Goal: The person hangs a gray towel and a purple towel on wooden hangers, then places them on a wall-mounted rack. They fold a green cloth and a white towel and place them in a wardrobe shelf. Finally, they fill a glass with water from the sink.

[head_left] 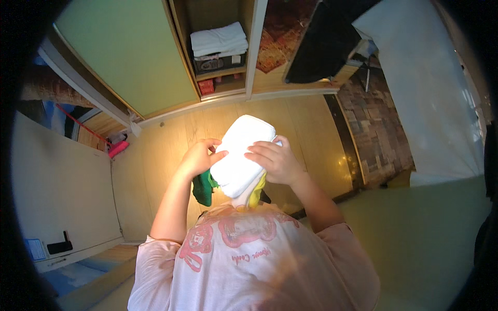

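A folded white cloth (243,149), likely a towel, is between my two hands in front of my chest, brightly lit. My left hand (200,157) grips its left edge, with the thumb lying on top. On the right side my right hand (274,160) holds it, fingers spread over the upper face and thumb near the far corner. Below the white cloth hang a green cloth (203,188) and a yellow cloth (256,192). How these two are held is hidden.
Ahead stands a cabinet with a green sliding door (132,58). Its shelf carries folded white cloths (219,40) on a dark box (220,64); a red basket (206,86) sits lower. A white door (66,175) is at left, white sheeting (428,89) at right.
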The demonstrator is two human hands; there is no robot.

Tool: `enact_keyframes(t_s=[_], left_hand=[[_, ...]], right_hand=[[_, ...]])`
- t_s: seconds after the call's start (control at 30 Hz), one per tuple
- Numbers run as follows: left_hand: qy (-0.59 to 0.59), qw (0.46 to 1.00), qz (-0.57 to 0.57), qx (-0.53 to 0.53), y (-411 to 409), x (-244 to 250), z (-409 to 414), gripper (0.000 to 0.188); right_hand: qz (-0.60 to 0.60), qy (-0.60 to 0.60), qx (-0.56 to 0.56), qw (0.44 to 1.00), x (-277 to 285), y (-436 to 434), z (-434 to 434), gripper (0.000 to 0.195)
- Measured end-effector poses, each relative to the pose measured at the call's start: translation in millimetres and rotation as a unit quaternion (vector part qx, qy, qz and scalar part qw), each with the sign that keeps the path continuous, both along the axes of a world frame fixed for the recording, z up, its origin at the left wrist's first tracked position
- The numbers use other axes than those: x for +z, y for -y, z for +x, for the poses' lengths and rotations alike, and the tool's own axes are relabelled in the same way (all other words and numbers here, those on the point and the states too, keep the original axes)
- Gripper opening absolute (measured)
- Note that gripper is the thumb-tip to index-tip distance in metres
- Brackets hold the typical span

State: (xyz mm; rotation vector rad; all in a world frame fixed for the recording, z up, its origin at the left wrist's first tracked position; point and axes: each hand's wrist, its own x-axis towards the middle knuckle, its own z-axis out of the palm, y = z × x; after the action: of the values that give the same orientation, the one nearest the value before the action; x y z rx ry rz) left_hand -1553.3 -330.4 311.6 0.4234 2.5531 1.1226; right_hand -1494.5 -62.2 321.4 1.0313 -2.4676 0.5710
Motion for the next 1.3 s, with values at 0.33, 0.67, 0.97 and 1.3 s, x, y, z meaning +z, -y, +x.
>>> enact_keyframes(t_s=[0.33,0.67,0.97,1.3], left_hand=[[0.044,0.993,0.02,0.106,14,-23,-219,0.06],[0.289,0.902,0.295,0.13,55,-97,-421,0.049],[0.288,0.877,0.301,0.239,67,-123,-581,0.049],[0.115,0.911,0.155,0.364,45,-137,-702,0.055]], right_hand=[[0.041,-0.011,0.132,0.99,14,-7,-278,0.039],[0.076,-0.075,0.105,0.989,-41,50,-515,0.035],[0.036,-0.084,0.054,0.994,-114,65,-684,0.035],[-0.021,-0.123,0.108,0.986,-191,67,-874,0.028]])
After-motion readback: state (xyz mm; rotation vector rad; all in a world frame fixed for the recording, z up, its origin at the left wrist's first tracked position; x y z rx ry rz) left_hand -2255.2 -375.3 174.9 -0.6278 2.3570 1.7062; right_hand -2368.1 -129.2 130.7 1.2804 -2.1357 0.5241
